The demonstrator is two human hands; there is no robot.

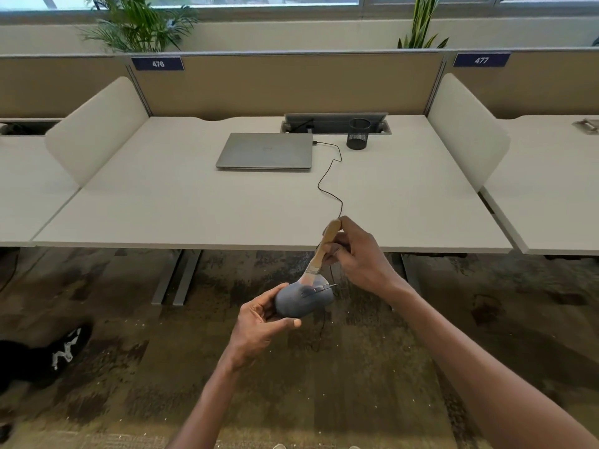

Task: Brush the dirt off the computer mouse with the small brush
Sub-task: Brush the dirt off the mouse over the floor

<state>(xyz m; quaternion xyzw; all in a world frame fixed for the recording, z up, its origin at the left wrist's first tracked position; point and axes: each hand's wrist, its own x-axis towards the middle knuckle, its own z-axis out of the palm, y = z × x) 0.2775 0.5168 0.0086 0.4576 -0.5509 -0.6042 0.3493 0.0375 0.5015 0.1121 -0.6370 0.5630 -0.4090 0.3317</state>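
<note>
Two bare hands work in front of the near edge of a white desk (227,205), seen from the head camera; the left hand (259,322) cradles a grey computer mouse (303,301) from below, fingers and thumb curled round its body, holding it in the air above the patterned carpet (129,367); the right hand (356,254) pinches the wooden handle of a small brush (324,251) between thumb and curled fingers — its pale bristles press on the top of the mouse; a thin black cable (330,176) snakes across the desk from a closed silver laptop (264,150) towards the hands; a black mesh pen holder (358,133) stands just right of the laptop, beside an open cable hatch (337,119); tan partitions behind carry the labels 476 (158,63) and 477 (481,60) — potted plants (136,24) rise beyond them under a window.
</note>
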